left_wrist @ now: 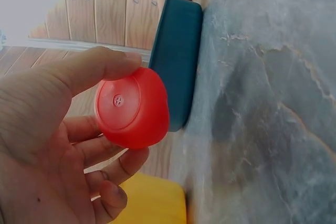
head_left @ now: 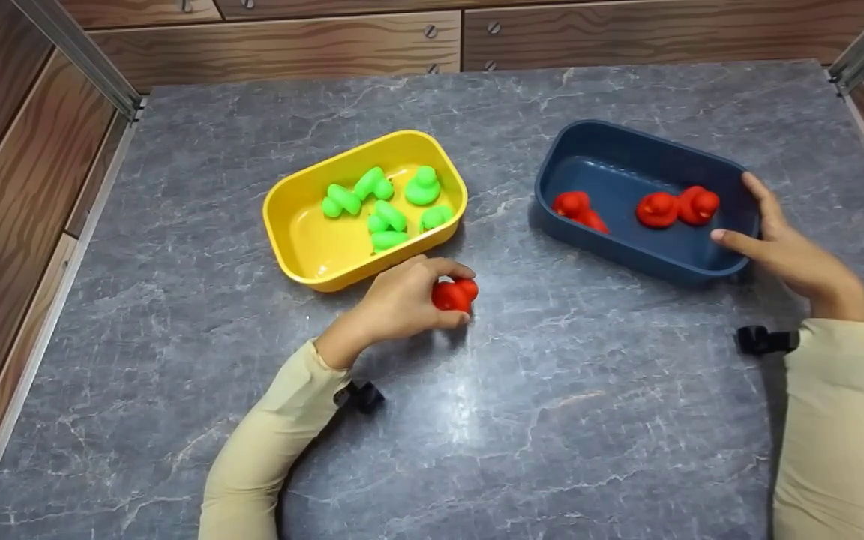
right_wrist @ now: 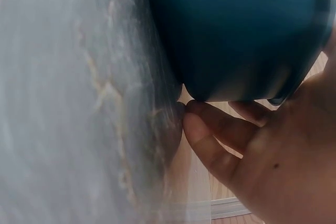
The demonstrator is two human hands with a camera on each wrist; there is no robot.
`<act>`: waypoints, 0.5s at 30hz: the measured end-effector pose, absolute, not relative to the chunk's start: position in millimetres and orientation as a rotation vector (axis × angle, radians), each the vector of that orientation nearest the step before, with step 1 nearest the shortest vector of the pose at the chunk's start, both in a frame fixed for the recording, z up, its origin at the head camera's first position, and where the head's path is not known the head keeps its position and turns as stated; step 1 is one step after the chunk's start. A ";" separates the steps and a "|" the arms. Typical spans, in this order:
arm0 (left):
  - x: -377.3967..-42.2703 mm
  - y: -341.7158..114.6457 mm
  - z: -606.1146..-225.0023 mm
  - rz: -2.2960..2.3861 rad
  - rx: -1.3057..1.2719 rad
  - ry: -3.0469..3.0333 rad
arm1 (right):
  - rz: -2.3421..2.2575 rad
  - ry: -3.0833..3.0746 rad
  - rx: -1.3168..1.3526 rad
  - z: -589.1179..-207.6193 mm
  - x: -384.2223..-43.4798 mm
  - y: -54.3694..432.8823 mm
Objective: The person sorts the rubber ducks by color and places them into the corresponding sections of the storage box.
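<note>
My left hand (head_left: 406, 301) pinches a small red toy duck (head_left: 453, 295) between thumb and fingertips, just in front of the yellow bin (head_left: 316, 240). In the left wrist view the flat round underside of the red duck (left_wrist: 123, 108) faces the camera. At the right end of the dark blue bin (head_left: 631, 251), my right hand (head_left: 803, 251) grips the rim, thumb over the inside and fingers along the outer wall. Inside that bin lie several red ducks (head_left: 698, 205), two side by side at the right and others at the left front corner.
Several green toy ducks (head_left: 422, 186) lie in the yellow bin, mostly toward its right half. Both bins stand on a grey marbled tabletop (head_left: 522, 450). Wood-patterned panels (head_left: 274, 51) border the table at the back and sides.
</note>
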State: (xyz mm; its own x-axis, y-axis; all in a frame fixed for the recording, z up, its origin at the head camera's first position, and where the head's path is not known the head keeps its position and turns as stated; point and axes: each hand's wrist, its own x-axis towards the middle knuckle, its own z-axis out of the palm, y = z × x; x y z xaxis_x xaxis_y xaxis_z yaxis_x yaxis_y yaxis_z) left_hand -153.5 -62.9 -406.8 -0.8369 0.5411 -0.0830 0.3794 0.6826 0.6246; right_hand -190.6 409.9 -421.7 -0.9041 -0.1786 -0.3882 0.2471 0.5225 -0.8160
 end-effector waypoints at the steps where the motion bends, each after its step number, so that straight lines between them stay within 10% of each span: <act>1: -153.9 -62.5 -405.4 0.911 0.736 2.634 | -1.359 2.336 0.054 -421.4 -190.6 409.8; 15: -163.0 -28.7 -368.3 1.065 0.821 2.620 | -1.351 2.318 0.090 -421.2 -193.0 409.4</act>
